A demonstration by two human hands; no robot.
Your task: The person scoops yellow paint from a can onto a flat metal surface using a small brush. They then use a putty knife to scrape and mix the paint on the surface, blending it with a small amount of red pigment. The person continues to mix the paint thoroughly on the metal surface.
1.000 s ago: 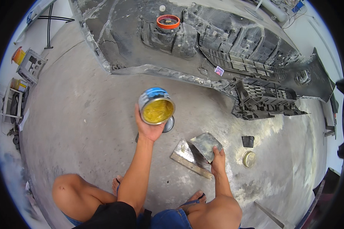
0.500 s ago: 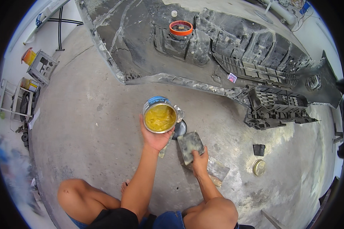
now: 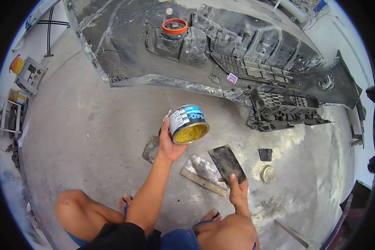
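The tin of yellow paste [image 3: 189,125] is tilted mid-frame, the left hand [image 3: 172,146] wrapped about its side, fingers mostly hidden; the right hand [image 3: 238,191], right of lower centre, pinches a dark flat sheet [image 3: 226,162]; beside it a metal blade with a wooden edge [image 3: 203,166] lies on the floor [image 3: 100,137]; further right I see a gold-coloured disc [image 3: 267,173]; across the top stretches a big dark moulded panel [image 3: 254,39].
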